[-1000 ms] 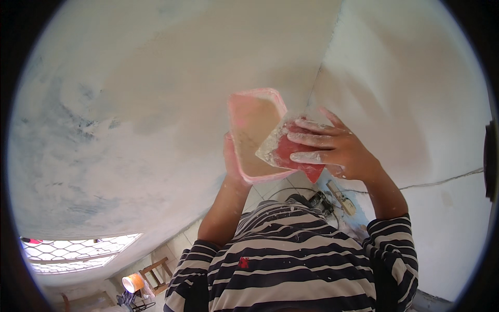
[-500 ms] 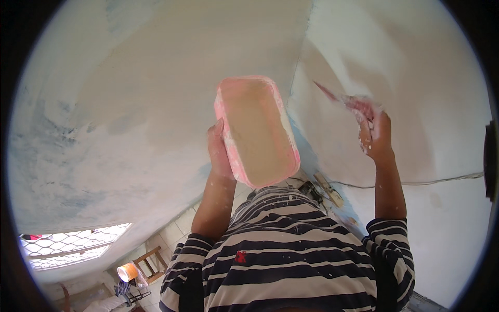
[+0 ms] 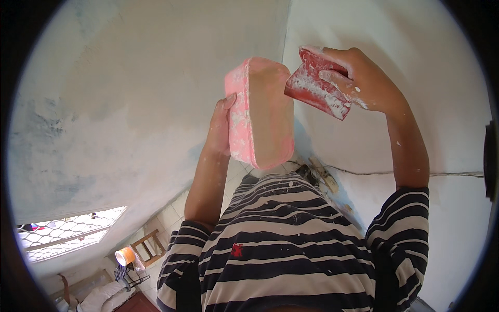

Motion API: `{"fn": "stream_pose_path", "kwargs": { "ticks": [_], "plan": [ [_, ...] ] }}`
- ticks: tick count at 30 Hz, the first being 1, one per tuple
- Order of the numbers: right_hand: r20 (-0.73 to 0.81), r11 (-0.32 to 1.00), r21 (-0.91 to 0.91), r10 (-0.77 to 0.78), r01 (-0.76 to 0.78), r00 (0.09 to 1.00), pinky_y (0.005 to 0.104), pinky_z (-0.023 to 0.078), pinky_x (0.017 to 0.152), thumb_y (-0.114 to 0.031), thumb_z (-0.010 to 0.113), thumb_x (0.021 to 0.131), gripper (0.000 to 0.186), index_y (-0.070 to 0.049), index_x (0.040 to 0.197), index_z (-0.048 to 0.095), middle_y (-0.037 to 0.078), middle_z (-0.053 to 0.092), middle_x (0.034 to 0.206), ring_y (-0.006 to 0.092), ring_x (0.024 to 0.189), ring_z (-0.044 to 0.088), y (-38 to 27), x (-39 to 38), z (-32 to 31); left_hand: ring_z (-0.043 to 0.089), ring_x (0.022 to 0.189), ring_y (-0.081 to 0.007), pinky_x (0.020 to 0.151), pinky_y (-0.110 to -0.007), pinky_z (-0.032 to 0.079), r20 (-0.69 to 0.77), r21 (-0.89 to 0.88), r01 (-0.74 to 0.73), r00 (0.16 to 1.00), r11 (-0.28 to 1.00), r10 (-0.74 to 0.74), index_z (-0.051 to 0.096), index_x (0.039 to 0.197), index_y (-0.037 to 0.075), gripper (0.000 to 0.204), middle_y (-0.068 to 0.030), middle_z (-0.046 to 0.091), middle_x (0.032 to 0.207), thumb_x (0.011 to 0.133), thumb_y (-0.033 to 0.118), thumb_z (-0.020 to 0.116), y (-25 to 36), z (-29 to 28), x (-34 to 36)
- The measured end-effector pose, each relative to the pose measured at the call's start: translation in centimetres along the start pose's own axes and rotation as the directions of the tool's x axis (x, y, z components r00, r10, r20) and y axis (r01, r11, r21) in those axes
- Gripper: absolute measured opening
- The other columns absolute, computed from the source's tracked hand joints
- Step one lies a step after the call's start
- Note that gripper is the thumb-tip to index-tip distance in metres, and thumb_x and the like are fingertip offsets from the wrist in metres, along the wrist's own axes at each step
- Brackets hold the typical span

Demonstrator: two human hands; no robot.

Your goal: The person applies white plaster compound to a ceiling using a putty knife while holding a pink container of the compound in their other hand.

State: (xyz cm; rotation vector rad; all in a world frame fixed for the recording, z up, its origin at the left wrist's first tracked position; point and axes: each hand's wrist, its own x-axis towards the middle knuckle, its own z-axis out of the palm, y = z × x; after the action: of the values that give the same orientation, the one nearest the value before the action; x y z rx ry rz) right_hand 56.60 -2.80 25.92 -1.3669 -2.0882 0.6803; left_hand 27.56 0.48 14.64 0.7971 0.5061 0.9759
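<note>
Your left hand (image 3: 222,125) clasps the pink tub (image 3: 240,119) by its left side, thumb on the outer wall; the tub is tilted, between your hands. Your right hand (image 3: 364,78) pinches the red scraper (image 3: 317,80), its corner at the tub's right edge; contact there you cannot tell. Beyond, the left wall (image 3: 140,104) and right wall (image 3: 447,130) meet. Open room lies between scraper and shirt (image 3: 291,234).

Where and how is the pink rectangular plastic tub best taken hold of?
Probably by the long left wall of the tub, from the left, where the left hand holds: this outer face is broad, while the opening tilts right, toward the white-smeared red scraper in the right hand.
</note>
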Motion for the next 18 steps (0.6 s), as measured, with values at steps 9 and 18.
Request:
{"fn": "stream_pose_path", "kwargs": {
  "ticks": [9, 18],
  "plan": [
    [0.044, 0.996, 0.087, -0.037, 0.033, 0.998, 0.0342, 0.052, 0.084, 0.004, 0.052, 0.084, 0.046, 0.001, 0.129, 0.057, 0.019, 0.068, 0.109, 0.0268, 0.091, 0.067, 2.3, -0.3, 0.1, 0.067, 0.087, -0.0178, 0.078, -0.032, 0.056, -0.079, 0.001, 0.067, 0.995, 0.998, -0.066, 0.059, 0.112, 0.0, 0.041, -0.0107, 0.067, 0.104, 0.096, 0.036, 0.052, -1.2, 1.1, -0.1],
    [0.273, 0.992, 0.124, -0.043, 0.009, 0.961, 0.0287, 0.048, 0.086, 0.003, 0.054, 0.089, 0.044, 0.002, 0.132, 0.055, 0.012, 0.067, 0.107, 0.0151, 0.091, 0.06, 2.8, -0.3, 1.1, 0.066, 0.093, -0.0193, 0.082, -0.034, 0.055, -0.136, 0.062, 0.151, 0.981, 0.987, -0.141, 0.057, 0.117, 0.001, 0.044, -0.0118, 0.066, 0.108, 0.094, 0.038, 0.055, -0.3, 1.9, 0.4]
  ]
}}
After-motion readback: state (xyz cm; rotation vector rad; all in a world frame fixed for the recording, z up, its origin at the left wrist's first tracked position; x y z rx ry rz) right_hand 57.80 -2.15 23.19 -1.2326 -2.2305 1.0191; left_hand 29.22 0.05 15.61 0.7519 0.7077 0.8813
